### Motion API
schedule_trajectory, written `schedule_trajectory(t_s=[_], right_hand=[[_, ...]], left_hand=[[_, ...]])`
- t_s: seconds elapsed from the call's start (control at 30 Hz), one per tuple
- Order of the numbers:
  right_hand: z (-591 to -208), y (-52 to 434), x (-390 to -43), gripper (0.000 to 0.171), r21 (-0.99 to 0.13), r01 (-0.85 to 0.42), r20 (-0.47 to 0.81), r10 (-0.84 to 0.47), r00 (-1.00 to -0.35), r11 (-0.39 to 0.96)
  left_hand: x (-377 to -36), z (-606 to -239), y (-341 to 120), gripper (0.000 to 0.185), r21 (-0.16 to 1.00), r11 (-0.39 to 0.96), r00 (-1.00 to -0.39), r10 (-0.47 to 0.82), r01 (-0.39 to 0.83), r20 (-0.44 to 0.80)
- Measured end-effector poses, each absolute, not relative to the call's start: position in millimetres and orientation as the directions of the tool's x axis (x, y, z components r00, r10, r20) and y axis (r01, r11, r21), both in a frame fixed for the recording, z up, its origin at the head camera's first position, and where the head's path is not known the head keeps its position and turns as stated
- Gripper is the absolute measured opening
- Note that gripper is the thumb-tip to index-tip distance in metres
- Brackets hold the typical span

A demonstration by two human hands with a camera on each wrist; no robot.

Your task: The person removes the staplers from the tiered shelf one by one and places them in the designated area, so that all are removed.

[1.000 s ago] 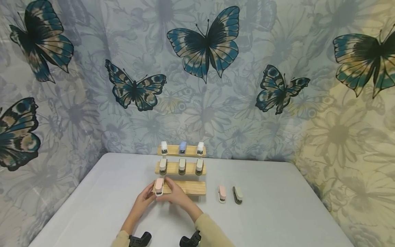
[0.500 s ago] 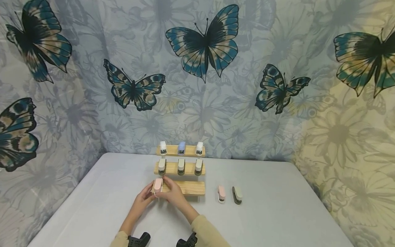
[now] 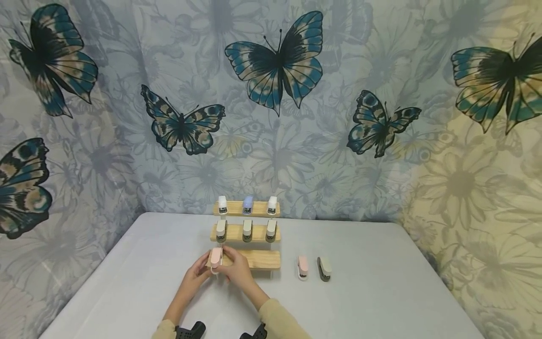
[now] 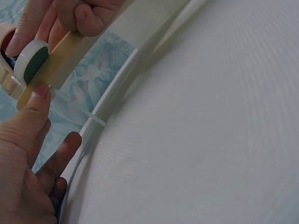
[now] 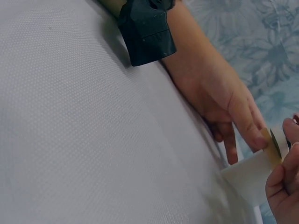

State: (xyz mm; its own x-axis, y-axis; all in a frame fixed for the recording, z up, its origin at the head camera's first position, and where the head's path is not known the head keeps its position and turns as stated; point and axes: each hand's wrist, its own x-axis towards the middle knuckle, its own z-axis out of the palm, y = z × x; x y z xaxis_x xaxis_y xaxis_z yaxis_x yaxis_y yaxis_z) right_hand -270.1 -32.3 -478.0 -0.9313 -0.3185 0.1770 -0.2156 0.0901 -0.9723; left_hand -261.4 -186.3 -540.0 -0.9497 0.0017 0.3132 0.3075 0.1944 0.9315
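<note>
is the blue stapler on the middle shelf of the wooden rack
No, the blue stapler stands on the top shelf, while the middle shelf holds three pale staplers with dark bases.

beige sleeves (image 3: pixel 281 320) are worn with black wrist cameras (image 3: pixel 192 331).

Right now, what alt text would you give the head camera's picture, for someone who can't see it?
A right hand pinches a pink stapler at the left end of the bottom shelf, which the left hand touches. Six more staplers sit on two shelves above, two others on the white table, before a butterfly wall.
</note>
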Motion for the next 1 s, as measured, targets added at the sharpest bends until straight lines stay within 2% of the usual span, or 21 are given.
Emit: schedule_trajectory(t_s=[0.27,0.47,0.63,0.8,1.0], right_hand=[[-462,-22,-252,0.057,-0.983,-0.181,0.171,-0.324,-0.930,0.002],[-455,-20,-248,0.056,-0.977,-0.212,0.203,-0.310,-0.929,-0.005],[-456,-18,-245,0.055,-0.967,-0.252,0.225,-0.318,-0.921,0.046],[-457,-14,-245,0.055,-0.962,-0.268,0.236,-0.336,-0.912,0.052],[-462,-10,-249,0.057,-0.971,-0.241,0.220,-0.383,-0.897,0.007]], left_hand=[[-261,-540,-184,0.054,0.931,0.229,-0.957,0.009,0.285,0.290],[-263,-536,-184,0.055,0.928,0.231,-0.955,0.016,0.293,0.297],[-264,-536,-185,0.055,0.925,0.243,-0.953,-0.004,0.293,0.303],[-264,-538,-185,0.055,0.934,0.249,-0.963,-0.026,0.255,0.270],[-265,-541,-187,0.055,0.915,0.254,-0.946,-0.004,0.313,0.324]])
